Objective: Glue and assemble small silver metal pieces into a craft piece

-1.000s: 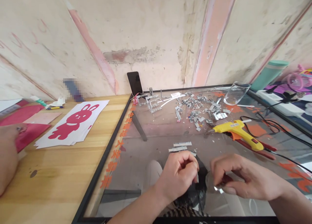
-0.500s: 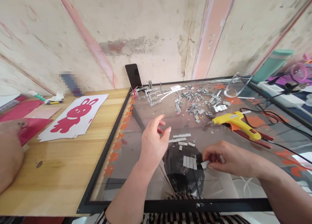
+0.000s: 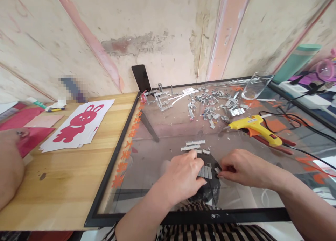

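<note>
Both my hands rest low on a glass tabletop (image 3: 162,129) with a black frame. My left hand (image 3: 183,176) lies palm down, fingers curled, its fingertips touching a short row of small silver pieces (image 3: 206,171) on the glass. My right hand (image 3: 243,167) is closed in a pinch on one small silver piece (image 3: 217,170) at the right end of that row. Two longer silver strips (image 3: 193,145) lie just beyond my hands.
A yellow glue gun (image 3: 256,127) with a black cord lies at the right, a tipped glass (image 3: 256,85) and several scattered silver pieces (image 3: 210,108) behind it. A phone (image 3: 141,78) leans on the wall. Rabbit cut-out sheets (image 3: 78,123) sit on the wooden table, another person's arm (image 3: 9,167) at far left.
My left hand had lifted up over the glass and has now come back down onto the row of silver pieces. My right hand stays pinched beside the row.
</note>
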